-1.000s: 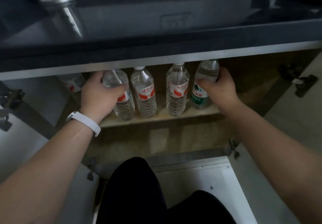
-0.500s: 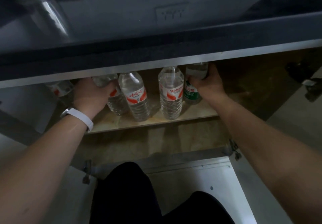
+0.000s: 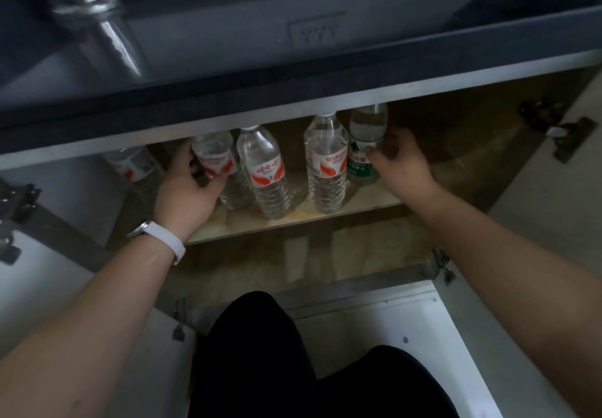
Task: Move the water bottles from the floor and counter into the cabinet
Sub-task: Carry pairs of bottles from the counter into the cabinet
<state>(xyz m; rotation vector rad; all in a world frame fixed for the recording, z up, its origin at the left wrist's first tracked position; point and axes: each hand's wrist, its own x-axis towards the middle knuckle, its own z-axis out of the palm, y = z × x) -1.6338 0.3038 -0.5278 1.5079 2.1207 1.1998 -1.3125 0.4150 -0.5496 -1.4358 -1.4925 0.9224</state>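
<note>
Several clear water bottles stand on the wooden cabinet shelf under the counter. My left hand, with a white wristband, grips a red-labelled bottle at the left of the row. To its right stand two more red-labelled bottles, both free. My right hand holds the green-labelled bottle at the right end, thumb on its label. Another bottle sits half hidden at the far left. The bottle tops are hidden by the counter edge.
The dark counter edge overhangs the cabinet opening, with a sink and a metal faucet above. Both white cabinet doors swing open at the sides, hinges showing. My dark-clothed knees are in front of the lower compartment.
Both hands have pushed their bottles deeper onto the shelf, toward the back. The two middle bottles have stayed where they were.
</note>
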